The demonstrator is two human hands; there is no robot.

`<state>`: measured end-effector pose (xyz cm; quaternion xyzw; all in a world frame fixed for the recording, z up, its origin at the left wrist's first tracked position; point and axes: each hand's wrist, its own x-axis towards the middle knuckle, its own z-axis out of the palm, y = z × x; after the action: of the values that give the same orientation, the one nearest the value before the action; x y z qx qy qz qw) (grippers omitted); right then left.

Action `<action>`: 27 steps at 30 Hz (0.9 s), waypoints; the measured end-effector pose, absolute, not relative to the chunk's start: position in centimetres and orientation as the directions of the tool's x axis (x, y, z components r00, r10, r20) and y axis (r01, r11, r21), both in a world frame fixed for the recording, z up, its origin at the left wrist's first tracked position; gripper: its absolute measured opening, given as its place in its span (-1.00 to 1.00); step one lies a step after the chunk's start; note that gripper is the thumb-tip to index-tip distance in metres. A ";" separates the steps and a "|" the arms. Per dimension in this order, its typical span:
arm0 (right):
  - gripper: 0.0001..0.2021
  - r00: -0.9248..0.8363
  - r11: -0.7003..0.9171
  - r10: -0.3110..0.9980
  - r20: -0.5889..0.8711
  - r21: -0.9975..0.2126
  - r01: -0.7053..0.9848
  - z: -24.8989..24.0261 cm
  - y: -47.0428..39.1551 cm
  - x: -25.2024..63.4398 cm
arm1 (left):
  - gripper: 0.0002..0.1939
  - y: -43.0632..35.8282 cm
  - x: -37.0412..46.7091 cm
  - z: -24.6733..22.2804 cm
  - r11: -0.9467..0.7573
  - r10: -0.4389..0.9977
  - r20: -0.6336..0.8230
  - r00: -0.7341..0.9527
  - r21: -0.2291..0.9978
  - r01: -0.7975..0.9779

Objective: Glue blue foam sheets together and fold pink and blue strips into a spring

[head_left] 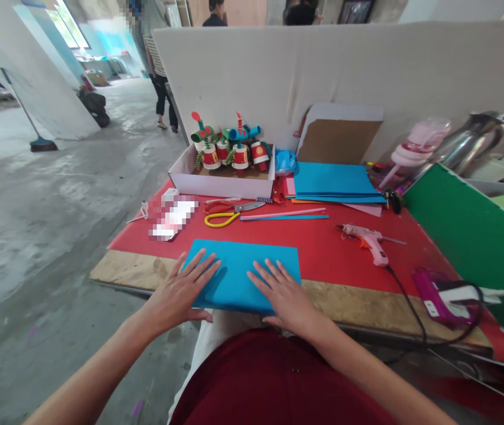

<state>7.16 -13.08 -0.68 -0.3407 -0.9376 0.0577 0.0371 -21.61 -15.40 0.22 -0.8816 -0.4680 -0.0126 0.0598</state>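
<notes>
A blue sheet of paper [238, 277] lies at the table's front edge, its near side reaching the rim by my lap. My left hand [190, 289] rests on the sheet's left part with fingers spread. On the right part lies my right hand [282, 292], also flat with fingers apart. Just beyond the sheet are scissors [223, 219] with one red and one yellow handle. Beside them lie thin pink and blue paper strips [285, 215]. To the right a pink hot glue gun [369, 241] rests on the red table covering [323, 254].
A white box [221, 186] holds several paper-cup figures [239, 156]. Behind the strips is a stack of blue paper [334, 180]. A phone [174, 218] lies left. A purple power strip [444, 298] with cables and a green board [468, 248] are right. A white partition [344, 65] stands behind.
</notes>
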 end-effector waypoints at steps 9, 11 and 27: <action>0.03 -0.697 0.690 0.716 0.027 -0.177 0.702 -0.4 -13.9 7.7 | -0.07 -13.6 -21.0 -1.0 -0.676 0.732 0.045 0.679 -0.065 0.734; -0.02 -0.668 0.647 0.744 -0.008 -0.240 0.724 0.1 -13.8 8.9 | -0.08 -13.4 -21.3 -0.9 -0.689 0.722 0.040 0.691 -0.046 0.723; -0.23 -0.730 0.731 0.680 0.066 -0.127 0.670 -0.4 -14.8 6.7 | -0.02 -12.6 -21.1 0.3 -0.717 0.696 -0.038 0.717 0.023 0.697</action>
<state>6.74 -14.81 -0.44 -0.3634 -0.9289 0.0473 0.0541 -21.14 -12.58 0.33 -0.9263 -0.3760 0.0133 -0.0178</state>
